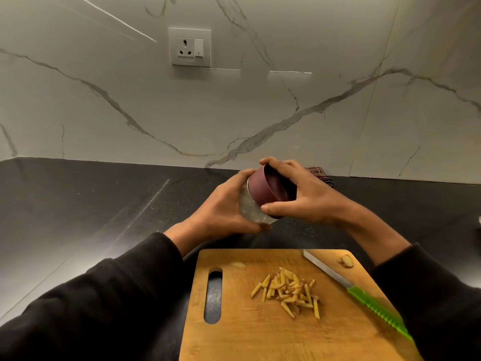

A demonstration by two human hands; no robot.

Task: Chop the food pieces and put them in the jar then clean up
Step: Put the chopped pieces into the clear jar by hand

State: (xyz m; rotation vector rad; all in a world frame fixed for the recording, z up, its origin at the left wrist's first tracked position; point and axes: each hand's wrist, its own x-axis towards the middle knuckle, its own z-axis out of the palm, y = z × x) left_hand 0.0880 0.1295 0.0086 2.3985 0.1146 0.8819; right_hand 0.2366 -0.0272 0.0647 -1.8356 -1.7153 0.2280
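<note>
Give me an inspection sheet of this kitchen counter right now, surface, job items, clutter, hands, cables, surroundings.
Surface: dark stone counter; wooden cutting board at the near edge.
Job's things: pile of chopped strips on the board; glass jar with maroon lid held tilted above the counter; green-handled knife lying on the board.
Clutter: leftover end piece on the board; checked cloth by the wall.
Hands: left hand grips the jar; right hand grips the lid.
Cables: nothing seen.
Surroundings: marble-patterned wall with a socket.
</note>
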